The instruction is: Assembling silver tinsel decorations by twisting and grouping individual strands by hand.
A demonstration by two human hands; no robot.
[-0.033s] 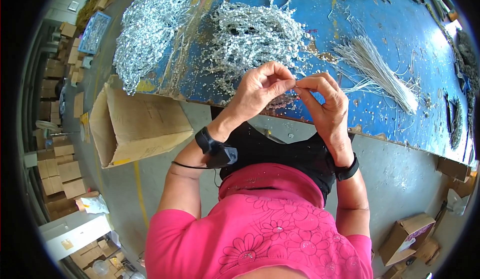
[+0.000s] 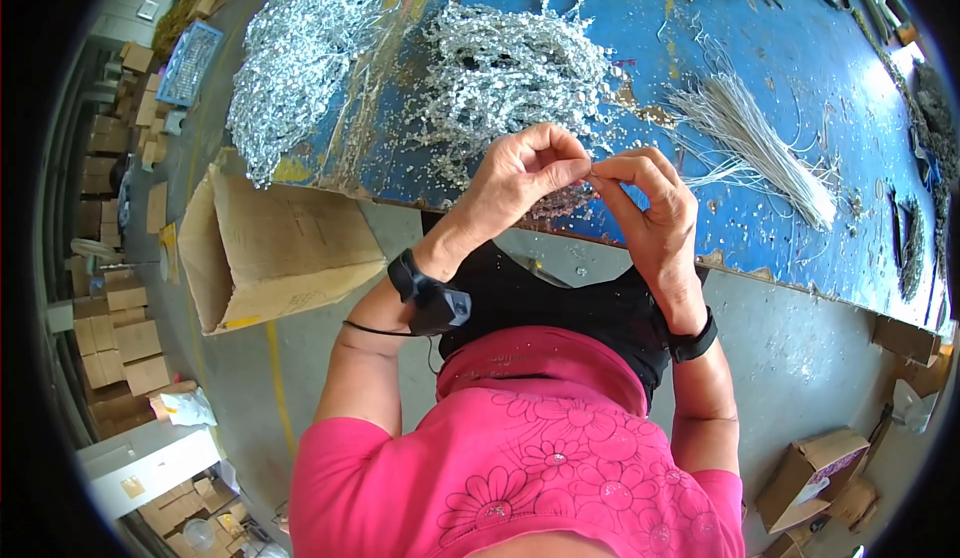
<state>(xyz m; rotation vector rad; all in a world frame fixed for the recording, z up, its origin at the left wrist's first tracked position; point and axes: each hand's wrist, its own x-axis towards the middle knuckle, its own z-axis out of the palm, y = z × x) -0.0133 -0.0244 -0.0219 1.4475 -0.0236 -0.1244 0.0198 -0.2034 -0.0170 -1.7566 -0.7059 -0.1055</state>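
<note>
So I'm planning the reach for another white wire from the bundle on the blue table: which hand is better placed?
The right hand, probably: the bundle of white wires lies on its side of the blue table; the left hand would cross over. Both hands pinch together now.

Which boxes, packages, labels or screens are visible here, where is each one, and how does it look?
Open cardboard box: left of the blue table, lying on its side, brown.
Stacked cartons: far left, brown, rectangular.
Small cartons: floor, lower right, brown.
Blue crate: upper left, latticed.
Labels and screens: none that I can make out.
</note>
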